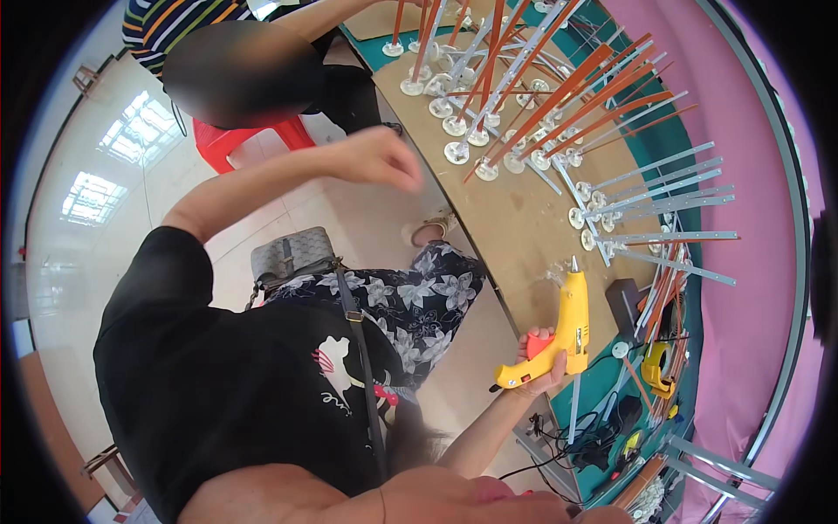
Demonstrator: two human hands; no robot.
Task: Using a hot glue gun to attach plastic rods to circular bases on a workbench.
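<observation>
R hand (552, 377) is wrapped round the glue gun (572, 327); L hand (380, 162), out past the table edge, is half-curled, can't tell if it holds anything. Work's prob. well along: lots of strips (572, 83) ahead of both hands already have clear discs (456, 153) on their ends; the loose pile (665, 293) beyond R hand looks left to do, tho many ends are hidden. Gun's yellow w/ red trigger (539, 346) & bare nozzle (574, 264).

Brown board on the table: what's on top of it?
Clear round bases with reddish-brown and grey strips. Beneath the densest cluster, the board is hidden; the yellow glue gun blocks another patch.
</observation>
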